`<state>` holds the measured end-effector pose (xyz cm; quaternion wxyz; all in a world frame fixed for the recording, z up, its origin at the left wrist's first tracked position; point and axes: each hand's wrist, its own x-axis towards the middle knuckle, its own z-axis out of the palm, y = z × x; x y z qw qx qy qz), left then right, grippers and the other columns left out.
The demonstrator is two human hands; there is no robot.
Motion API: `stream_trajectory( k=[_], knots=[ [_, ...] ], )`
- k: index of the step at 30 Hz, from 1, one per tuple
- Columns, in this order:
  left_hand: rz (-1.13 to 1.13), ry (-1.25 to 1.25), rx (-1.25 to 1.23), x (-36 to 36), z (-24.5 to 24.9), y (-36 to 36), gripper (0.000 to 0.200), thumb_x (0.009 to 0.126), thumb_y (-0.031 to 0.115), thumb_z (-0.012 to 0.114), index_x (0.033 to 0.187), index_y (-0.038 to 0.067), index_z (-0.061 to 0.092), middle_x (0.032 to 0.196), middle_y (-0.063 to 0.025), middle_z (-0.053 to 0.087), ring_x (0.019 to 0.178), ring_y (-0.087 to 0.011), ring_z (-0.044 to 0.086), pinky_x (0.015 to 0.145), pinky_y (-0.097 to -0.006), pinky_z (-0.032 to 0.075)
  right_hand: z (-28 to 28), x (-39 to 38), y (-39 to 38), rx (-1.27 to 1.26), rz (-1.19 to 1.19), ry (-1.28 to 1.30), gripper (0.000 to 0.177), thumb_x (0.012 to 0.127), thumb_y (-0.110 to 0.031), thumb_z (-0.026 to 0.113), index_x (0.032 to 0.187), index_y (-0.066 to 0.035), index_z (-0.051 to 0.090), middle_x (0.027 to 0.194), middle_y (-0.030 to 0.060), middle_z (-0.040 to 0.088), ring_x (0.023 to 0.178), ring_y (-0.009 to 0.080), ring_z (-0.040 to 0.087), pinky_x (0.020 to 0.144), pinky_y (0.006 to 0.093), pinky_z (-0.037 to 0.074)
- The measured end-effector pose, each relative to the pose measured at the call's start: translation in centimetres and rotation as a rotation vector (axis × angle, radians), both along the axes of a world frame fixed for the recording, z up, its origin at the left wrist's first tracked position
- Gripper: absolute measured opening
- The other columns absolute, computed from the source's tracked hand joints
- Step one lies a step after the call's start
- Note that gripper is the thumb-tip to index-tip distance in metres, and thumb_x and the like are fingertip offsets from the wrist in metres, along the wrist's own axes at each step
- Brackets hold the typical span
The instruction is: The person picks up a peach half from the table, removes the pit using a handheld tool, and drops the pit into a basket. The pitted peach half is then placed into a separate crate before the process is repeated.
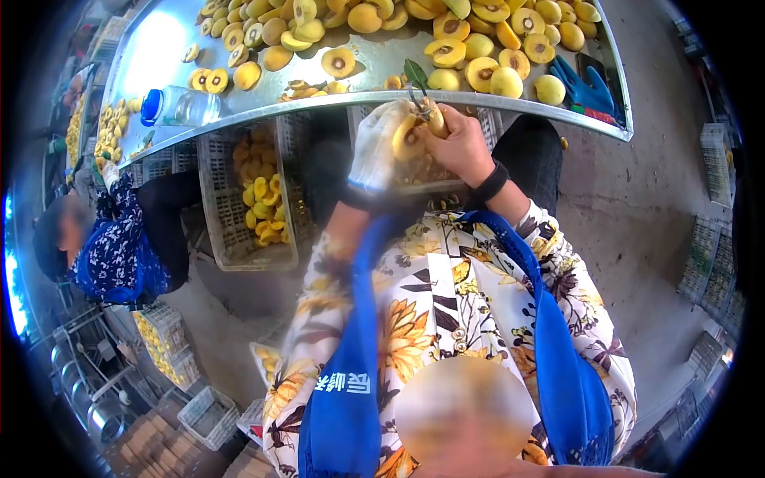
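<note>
My left hand (376, 147), in a white work glove, is closed around a halved yellow peach (406, 142); its cut face and brown centre show. Close against it, my bare right hand (462, 145), with a black band on the wrist, grips a small pitting tool (434, 119). This tool has a pale handle and a thin dark metal end, partly hidden by the fingers. Both hands are together at the near edge of a metal table (263, 109). Cut peach pieces (338, 62) and a green leaf (415, 73) lie just beyond them.
Many whole and halved peaches (478, 70) cover the table. A water bottle (187, 107) lies at left, blue gloves (586, 86) at right. Below stands a crate (253, 259) holding peach halves (265, 209). A co-worker (119, 247) sits at left; more crates (705, 255) stand right.
</note>
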<state>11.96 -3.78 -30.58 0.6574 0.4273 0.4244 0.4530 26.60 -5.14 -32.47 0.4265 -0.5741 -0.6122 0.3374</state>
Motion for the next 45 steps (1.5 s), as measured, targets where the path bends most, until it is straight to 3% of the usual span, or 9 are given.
stream_trajectory(
  k=[3, 6, 8, 10, 15, 27, 33, 42, 45],
  knots=[
    [0.026, -0.014, 0.008, -0.3, -3.3, 0.6, 0.023, 0.089, 0.022, 0.053, 0.096, 0.001, 0.059, 0.087, -0.0069, 0.061, 0.079, -0.0142, 0.059, 0.070, -0.0255, 0.049, -0.4, 0.2, 0.2, -0.024, 0.082, 0.038, 0.029, 0.075, -0.017, 0.069, 0.101, -0.004, 0.062, 0.072, 0.0113, 0.064, 0.060, 0.0150, 0.060, 0.060, 0.0272, 0.048],
    [0.075, -0.068, -0.042, -0.2, -6.7, 1.6, 0.023, 0.089, 0.024, 0.052, 0.094, 0.002, 0.057, 0.084, -0.0067, 0.061, 0.076, -0.0153, 0.060, 0.069, -0.0268, 0.050, 2.4, -0.3, -0.9, 0.000, 0.459, -0.391, 0.030, 0.072, -0.016, 0.070, 0.099, -0.004, 0.062, 0.072, 0.0159, 0.062, 0.060, 0.0233, 0.061, 0.060, 0.0288, 0.049],
    [0.140, -0.265, -0.277, -0.3, -5.0, 1.8, 0.027, 0.091, 0.031, 0.049, 0.093, 0.005, 0.056, 0.082, -0.0074, 0.061, 0.074, -0.0174, 0.060, 0.066, -0.0294, 0.051, 2.4, -2.0, -2.8, 0.143, 0.403, -0.181, 0.039, 0.068, -0.023, 0.074, 0.097, 0.000, 0.060, 0.072, 0.0191, 0.061, 0.064, 0.0310, 0.062, 0.061, 0.0338, 0.050],
    [0.133, -0.582, -0.473, -0.4, -2.2, 1.7, 0.029, 0.092, 0.034, 0.048, 0.091, 0.006, 0.056, 0.081, -0.0075, 0.061, 0.072, -0.0183, 0.060, 0.064, -0.0309, 0.052, 3.0, -2.1, -2.5, -0.397, 0.188, 0.019, 0.035, 0.074, -0.031, 0.069, 0.091, -0.002, 0.058, 0.075, 0.0223, 0.061, 0.072, 0.0371, 0.061, 0.065, 0.0425, 0.047],
    [0.397, -0.259, -0.338, 0.2, -1.2, 1.4, 0.035, 0.092, 0.040, 0.043, 0.098, 0.009, 0.057, 0.080, -0.0060, 0.062, 0.060, -0.0158, 0.059, 0.040, -0.0249, 0.040, 2.1, -1.0, -2.2, -0.336, 0.115, -0.091, 0.039, 0.078, -0.032, 0.065, 0.093, 0.002, 0.052, 0.076, 0.0244, 0.061, 0.073, 0.0374, 0.061, 0.065, 0.0403, 0.048],
    [0.377, -0.344, -0.131, 1.3, -1.4, 0.7, 0.026, 0.093, 0.022, 0.048, 0.103, -0.001, 0.055, 0.093, -0.0087, 0.059, 0.084, -0.0180, 0.058, 0.075, -0.0300, 0.050, -0.1, -1.4, -3.2, -0.278, 0.150, -0.156, 0.028, 0.082, -0.020, 0.058, 0.086, 0.004, 0.044, 0.071, 0.0274, 0.057, 0.073, 0.0435, 0.057, 0.062, 0.0455, 0.045],
    [0.387, -0.215, -0.083, 1.5, -0.5, 0.4, 0.025, 0.093, 0.021, 0.047, 0.097, -0.002, 0.058, 0.089, -0.0090, 0.060, 0.082, -0.0164, 0.058, 0.073, -0.0280, 0.050, 1.1, -1.7, -3.3, -0.298, 0.237, -0.156, 0.023, 0.084, -0.017, 0.055, 0.088, 0.004, 0.044, 0.071, 0.0280, 0.056, 0.073, 0.0446, 0.056, 0.062, 0.0471, 0.045],
    [-0.259, -0.227, -0.354, -3.2, -3.9, 4.0, 0.035, 0.090, 0.028, 0.051, 0.093, -0.006, 0.057, 0.081, -0.0156, 0.062, 0.069, -0.0241, 0.062, 0.061, -0.0321, 0.052, -1.6, -1.7, -2.8, -0.335, 0.423, -0.250, 0.025, 0.084, -0.021, 0.054, 0.087, 0.004, 0.052, 0.077, 0.0266, 0.058, 0.073, 0.0408, 0.059, 0.064, 0.0441, 0.047],
    [-0.168, -0.242, -0.390, -2.8, -2.9, 4.4, 0.051, 0.092, 0.043, 0.043, 0.096, -0.006, 0.057, 0.082, -0.0176, 0.062, 0.073, -0.0268, 0.062, 0.065, -0.0342, 0.053, -0.5, -1.8, -2.6, -0.354, 0.342, -0.189, 0.025, 0.083, -0.022, 0.057, 0.086, 0.003, 0.054, 0.075, 0.0242, 0.059, 0.070, 0.0372, 0.060, 0.063, 0.0417, 0.048]
  ],
)
